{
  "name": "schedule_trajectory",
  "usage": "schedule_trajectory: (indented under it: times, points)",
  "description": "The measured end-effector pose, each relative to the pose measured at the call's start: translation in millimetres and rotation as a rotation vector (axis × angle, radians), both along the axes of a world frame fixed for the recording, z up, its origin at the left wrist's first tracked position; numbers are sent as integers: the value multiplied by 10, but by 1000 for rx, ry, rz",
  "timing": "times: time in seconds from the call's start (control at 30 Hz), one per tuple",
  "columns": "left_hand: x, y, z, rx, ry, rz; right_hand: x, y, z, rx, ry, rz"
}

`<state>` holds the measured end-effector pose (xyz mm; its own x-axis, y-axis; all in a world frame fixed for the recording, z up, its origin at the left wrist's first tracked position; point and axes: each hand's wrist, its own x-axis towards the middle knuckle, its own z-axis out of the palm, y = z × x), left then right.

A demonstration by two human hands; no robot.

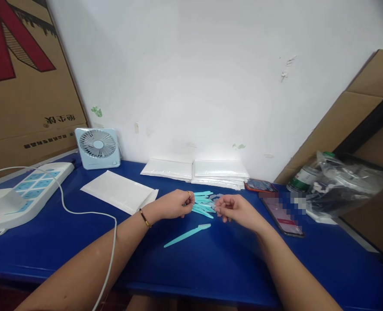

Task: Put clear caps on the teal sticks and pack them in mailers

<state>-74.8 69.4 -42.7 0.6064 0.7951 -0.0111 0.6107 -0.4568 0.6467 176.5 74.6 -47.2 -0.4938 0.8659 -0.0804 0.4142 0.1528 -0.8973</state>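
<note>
My left hand (180,204) is closed, its fingertips at the left end of a pile of teal eyebrow razors (204,209). Whatever it pinches, if anything, is hidden behind the fingers. On the other side of the pile, my right hand (236,210) has thumb and fingers drawn together; what lies between them is too small to make out. Small clear plastic pieces (215,197) are scattered between the pile and my right hand. A single teal razor (186,235) lies apart, nearer to me, on the blue table (178,272).
A white padded envelope (118,191) lies left of my left hand. Stacked white envelopes (220,169) sit against the wall. At left are a small fan (98,148), a power strip (37,190) and a white cable (78,212) crossing my left forearm. A phone (280,211) lies at right.
</note>
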Motion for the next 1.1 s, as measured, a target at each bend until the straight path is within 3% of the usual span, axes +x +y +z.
schedule_trajectory:
  times: [0.17,0.3,0.43,0.5,0.6,0.67,0.77,0.9,1.1]
  points:
    - [28,-16,-32,10,1,-23,-63,-7,-73,-25,6,35]
    - [103,-63,-81,6,59,-119,-101,-47,-106,-59,-34,121]
    - [103,-57,-75,180,211,-103,-26,-37,-66,-63,-183,206]
    - [52,-14,-69,299,287,-19,99,18,-29,59,-261,124]
    - [-31,74,-97,406,363,70,361,134,11,318,-393,-102]
    - [-59,122,-137,407,379,76,508,197,10,362,-483,-158]
    - [-59,156,-190,382,378,59,564,239,-38,364,-572,-163]
    - [-49,162,-219,370,351,53,382,253,-159,431,-591,-167]
    - [-48,157,-172,300,267,72,237,296,-302,460,-607,-88]
